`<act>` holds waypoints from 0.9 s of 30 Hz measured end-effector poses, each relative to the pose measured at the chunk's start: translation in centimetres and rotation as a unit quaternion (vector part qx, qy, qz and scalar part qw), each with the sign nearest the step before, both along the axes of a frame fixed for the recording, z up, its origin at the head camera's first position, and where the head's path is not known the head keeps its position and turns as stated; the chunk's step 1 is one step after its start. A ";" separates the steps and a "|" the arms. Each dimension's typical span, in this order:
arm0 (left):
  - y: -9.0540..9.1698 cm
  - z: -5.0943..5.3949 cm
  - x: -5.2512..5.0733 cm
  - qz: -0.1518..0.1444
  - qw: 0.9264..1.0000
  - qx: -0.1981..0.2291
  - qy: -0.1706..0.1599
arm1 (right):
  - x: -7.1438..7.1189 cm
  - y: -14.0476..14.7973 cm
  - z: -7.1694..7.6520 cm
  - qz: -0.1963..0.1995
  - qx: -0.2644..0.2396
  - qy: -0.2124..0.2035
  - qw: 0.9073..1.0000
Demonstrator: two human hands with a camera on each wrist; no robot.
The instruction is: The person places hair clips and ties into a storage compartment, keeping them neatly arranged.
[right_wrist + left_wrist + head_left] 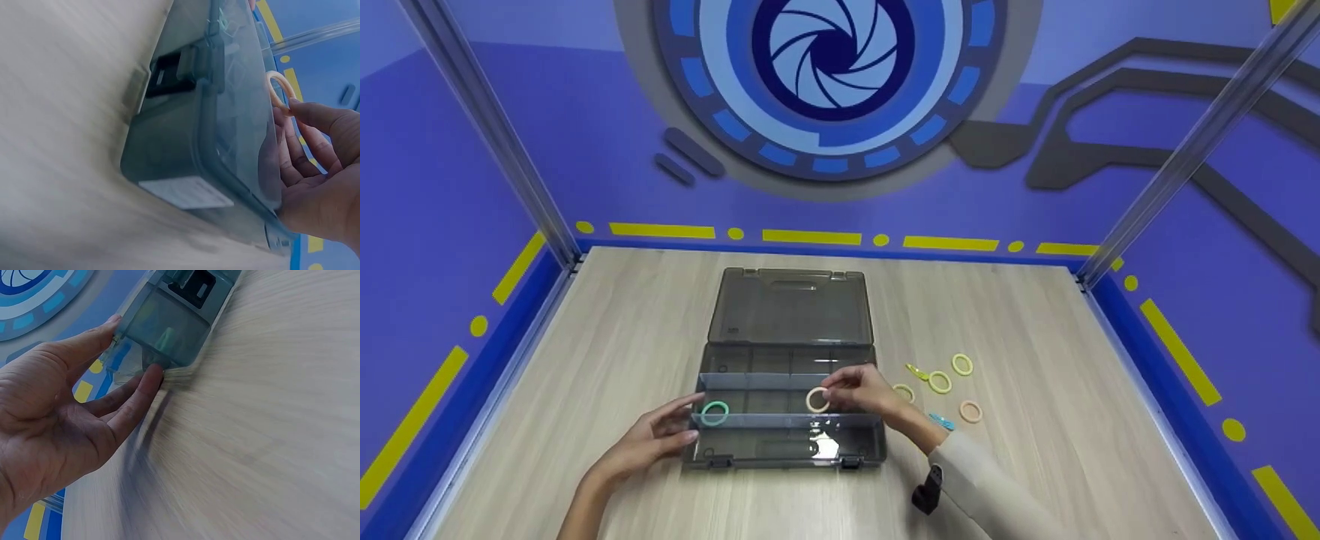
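Observation:
On the table stands a smoky, see-through storage box (pixel 787 450) with its lid (pixel 791 307) folded back and long compartments inside. My right hand (pixel 864 390) pinches a pale peach ring (pixel 817 400) between thumb and fingertips, over the middle compartment. The same ring (pixel 281 93) appears upright beyond the box's front wall in the right wrist view. A green ring (pixel 715 413) is at the left end of the middle compartment. My left hand (pixel 649 442) touches the left side of the box, its fingers fairly straight and the thumb near the front corner.
Right of the box lie yellow rings (pixel 940 382), another peach ring (pixel 970 412), a small yellow clip-like piece (pixel 916 372) and a blue one (pixel 941 421). One pale yellow ring (pixel 904 393) is partly behind my right wrist. Printed blue panels (pixel 585 150) enclose the table.

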State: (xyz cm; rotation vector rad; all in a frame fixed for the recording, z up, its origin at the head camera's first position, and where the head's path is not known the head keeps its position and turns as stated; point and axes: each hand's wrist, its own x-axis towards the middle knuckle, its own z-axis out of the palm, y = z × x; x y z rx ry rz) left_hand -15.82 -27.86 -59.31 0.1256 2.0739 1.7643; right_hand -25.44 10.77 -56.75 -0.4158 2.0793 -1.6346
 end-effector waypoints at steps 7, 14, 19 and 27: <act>-0.2 0.1 0.1 0.005 1.000 -0.002 0.000 | 0.2 -1.9 -0.7 0.016 0.000 0.033 0.999; -0.2 0.1 0.1 0.006 1.000 -0.003 -0.004 | 0.5 -3.5 -0.9 0.029 0.007 0.055 0.998; -0.1 0.2 0.2 0.007 1.000 -0.005 -0.001 | 0.5 -4.5 -0.8 0.018 -0.001 0.050 0.999; 0.1 0.1 0.2 0.012 1.000 -0.013 -0.004 | 0.9 -6.7 -0.4 0.004 0.014 0.078 0.997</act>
